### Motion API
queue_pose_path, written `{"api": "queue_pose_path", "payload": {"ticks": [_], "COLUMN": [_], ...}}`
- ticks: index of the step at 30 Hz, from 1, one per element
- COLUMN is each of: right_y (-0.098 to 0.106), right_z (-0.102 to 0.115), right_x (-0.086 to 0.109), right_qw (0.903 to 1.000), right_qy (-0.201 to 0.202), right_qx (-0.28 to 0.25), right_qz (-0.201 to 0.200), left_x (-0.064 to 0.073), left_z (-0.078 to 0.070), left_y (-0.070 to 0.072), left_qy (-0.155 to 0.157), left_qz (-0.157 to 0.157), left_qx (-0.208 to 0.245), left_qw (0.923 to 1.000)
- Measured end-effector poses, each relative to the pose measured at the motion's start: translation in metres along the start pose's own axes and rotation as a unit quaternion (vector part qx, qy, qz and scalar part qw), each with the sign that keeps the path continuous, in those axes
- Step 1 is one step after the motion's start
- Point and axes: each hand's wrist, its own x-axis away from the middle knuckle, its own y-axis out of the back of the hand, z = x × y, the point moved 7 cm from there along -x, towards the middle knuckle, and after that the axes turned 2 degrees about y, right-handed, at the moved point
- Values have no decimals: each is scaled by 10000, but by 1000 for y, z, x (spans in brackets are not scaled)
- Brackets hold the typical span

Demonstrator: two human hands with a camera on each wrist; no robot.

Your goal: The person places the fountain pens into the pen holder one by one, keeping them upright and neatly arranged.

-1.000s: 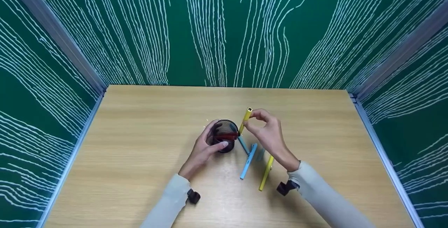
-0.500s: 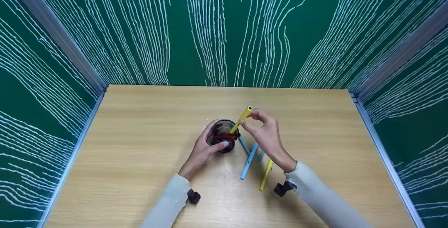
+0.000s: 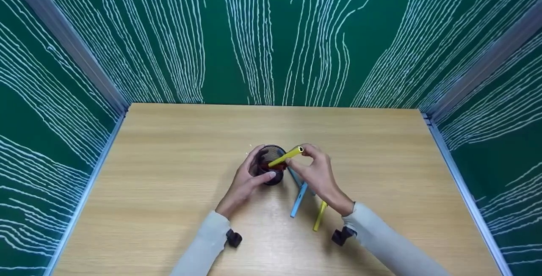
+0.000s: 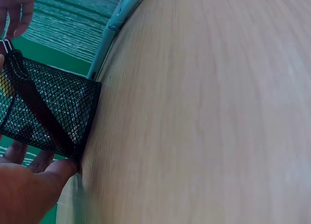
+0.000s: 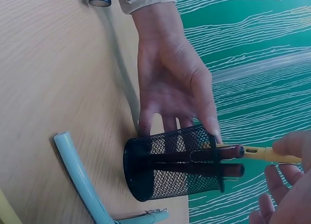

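Observation:
My left hand (image 3: 244, 185) grips a black mesh pen cup (image 5: 184, 141), which stands upright on the table, thumb on the near side. Two dark red pens (image 5: 232, 170) lean inside it, their clipped ends above the rim in the right wrist view. Between thumb and fingers, my right hand (image 3: 316, 169) pinches a yellow pen (image 3: 290, 156) by its upper end. This pen slants down to the left, its lower end inside the cup's mouth. Right of the cup lie blue pens (image 3: 299, 202), partly under my right hand, and another yellow pen (image 3: 320, 216).
The pale wooden table (image 3: 182, 140) extends on both sides of the hands. Green panels with white wavy lines (image 3: 254, 39) wall it in at the back and sides, with metal strips (image 3: 87, 183) along the side edges.
My right hand has moved left and a little towards me. The yellow pen's lower end has gone from beside the cup into its mouth, and the pen slants more. My left hand stays still.

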Motion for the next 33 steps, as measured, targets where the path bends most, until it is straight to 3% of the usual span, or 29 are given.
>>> {"api": "queue_pose_path", "payload": {"ticks": [14, 25, 33], "right_y": [-1, -6, -1], "right_z": [-9, -18, -18], "right_x": [2, 4, 7], "right_qw": [9999, 9998, 9998], "right_qy": [136, -41, 123], "right_qx": [48, 194, 150], "right_qz": [-35, 96, 105], "left_x": [0, 0, 0], "left_z": [2, 3, 4], "left_y": [0, 1, 2], "left_qy": [-42, 73, 157], "left_qz": [21, -44, -64], "left_qx": [137, 136, -125], "left_qw": [9999, 9999, 9998]}}
